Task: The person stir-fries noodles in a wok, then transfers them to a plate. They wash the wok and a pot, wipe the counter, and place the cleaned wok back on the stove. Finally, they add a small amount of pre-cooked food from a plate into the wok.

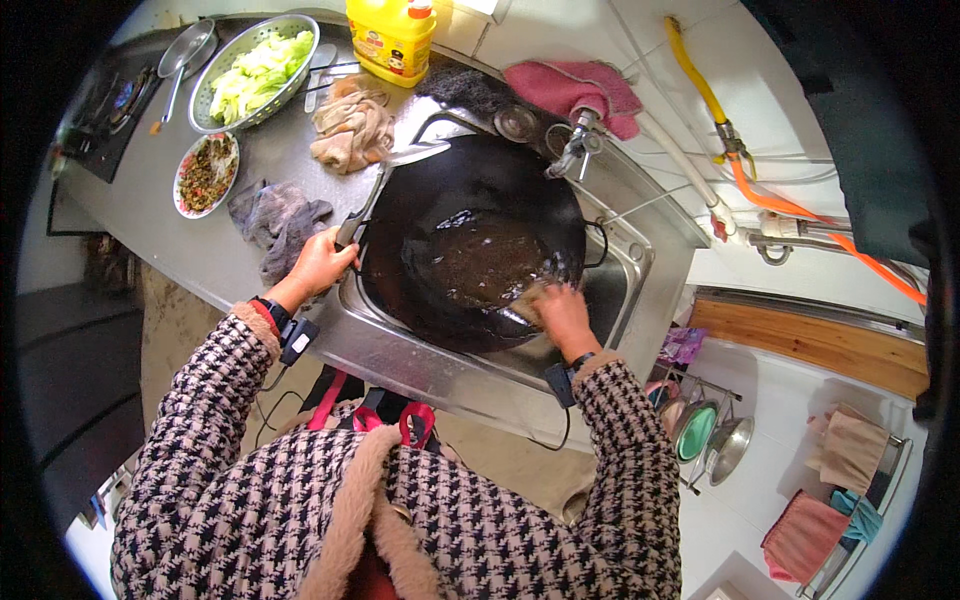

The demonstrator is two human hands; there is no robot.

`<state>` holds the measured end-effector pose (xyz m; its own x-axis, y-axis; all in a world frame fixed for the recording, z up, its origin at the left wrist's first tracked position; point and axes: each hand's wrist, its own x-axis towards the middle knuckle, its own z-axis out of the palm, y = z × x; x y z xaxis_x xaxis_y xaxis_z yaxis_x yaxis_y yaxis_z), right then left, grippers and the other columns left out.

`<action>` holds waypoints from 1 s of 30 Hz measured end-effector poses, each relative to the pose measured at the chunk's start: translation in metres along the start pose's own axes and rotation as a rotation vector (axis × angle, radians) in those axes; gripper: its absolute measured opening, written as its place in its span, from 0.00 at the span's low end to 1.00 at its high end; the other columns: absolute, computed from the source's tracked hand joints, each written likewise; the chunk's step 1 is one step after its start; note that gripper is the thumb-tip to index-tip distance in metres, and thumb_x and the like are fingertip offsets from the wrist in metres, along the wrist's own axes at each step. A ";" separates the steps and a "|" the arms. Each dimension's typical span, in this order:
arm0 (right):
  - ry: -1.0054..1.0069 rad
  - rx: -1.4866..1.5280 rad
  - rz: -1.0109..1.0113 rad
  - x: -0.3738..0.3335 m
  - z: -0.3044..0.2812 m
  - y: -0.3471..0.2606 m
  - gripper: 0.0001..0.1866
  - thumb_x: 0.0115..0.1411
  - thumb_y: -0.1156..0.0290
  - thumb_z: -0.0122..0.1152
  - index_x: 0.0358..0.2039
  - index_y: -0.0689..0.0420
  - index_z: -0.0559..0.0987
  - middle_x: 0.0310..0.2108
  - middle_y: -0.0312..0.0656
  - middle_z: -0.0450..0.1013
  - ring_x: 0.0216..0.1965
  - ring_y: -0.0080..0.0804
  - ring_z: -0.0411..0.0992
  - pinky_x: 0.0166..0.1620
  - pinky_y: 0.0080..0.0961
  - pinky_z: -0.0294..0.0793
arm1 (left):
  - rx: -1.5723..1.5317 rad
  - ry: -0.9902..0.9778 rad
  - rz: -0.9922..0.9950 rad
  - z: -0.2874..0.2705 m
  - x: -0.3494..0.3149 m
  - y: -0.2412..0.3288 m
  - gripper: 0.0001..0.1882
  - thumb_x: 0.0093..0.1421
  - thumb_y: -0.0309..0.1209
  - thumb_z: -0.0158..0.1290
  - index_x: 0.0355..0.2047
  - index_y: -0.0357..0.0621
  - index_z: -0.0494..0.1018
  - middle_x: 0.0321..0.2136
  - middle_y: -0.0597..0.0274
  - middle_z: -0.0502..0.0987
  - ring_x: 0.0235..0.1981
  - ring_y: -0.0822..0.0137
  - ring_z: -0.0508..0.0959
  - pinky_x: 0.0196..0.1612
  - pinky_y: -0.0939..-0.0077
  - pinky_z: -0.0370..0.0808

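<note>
The left hand [322, 262] is curled tight around the wok handle [362, 212], steadying the black wok [470, 240] in the steel sink [625, 275]. The right hand [563, 315] is closed on a scrubbing cloth [527, 297], pressed against the wok's wet inside.

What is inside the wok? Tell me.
The wok holds a shallow pool of murky brown water. The right hand presses a scrubbing pad against its inner wall. What lies beneath hand and pad is covered.
</note>
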<state>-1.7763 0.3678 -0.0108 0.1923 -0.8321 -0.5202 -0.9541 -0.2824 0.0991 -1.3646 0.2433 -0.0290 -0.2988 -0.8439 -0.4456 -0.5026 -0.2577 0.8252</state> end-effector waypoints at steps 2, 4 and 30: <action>0.119 0.029 0.136 -0.002 -0.011 0.011 0.13 0.49 0.72 0.56 0.36 0.45 0.81 0.41 0.43 0.72 0.43 0.46 0.68 0.42 0.40 0.70 | -0.021 -0.011 -0.047 -0.001 -0.002 -0.002 0.08 0.58 0.31 0.51 0.35 0.41 0.71 0.20 0.67 0.76 0.15 0.77 0.69 0.19 0.79 0.67; 0.509 0.255 0.204 -0.004 -0.018 0.011 0.12 0.49 0.73 0.55 0.33 0.47 0.82 0.38 0.46 0.73 0.40 0.50 0.69 0.41 0.42 0.71 | -0.044 -0.012 -0.023 -0.002 -0.004 -0.004 0.07 0.58 0.31 0.51 0.34 0.41 0.71 0.20 0.67 0.76 0.15 0.77 0.69 0.18 0.79 0.66; 0.511 0.885 0.703 0.022 0.045 0.072 0.22 0.65 0.54 0.44 0.30 0.63 0.75 0.23 0.44 0.73 0.24 0.34 0.72 0.30 0.32 0.72 | -0.025 0.004 0.090 -0.010 -0.014 -0.021 0.05 0.57 0.30 0.49 0.29 0.41 0.70 0.19 0.68 0.75 0.17 0.79 0.68 0.21 0.80 0.65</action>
<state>-1.8514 0.3511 -0.0532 -0.5455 -0.8194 -0.1760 -0.6748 0.5539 -0.4877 -1.3412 0.2557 -0.0369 -0.3387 -0.8661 -0.3677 -0.4537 -0.1921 0.8702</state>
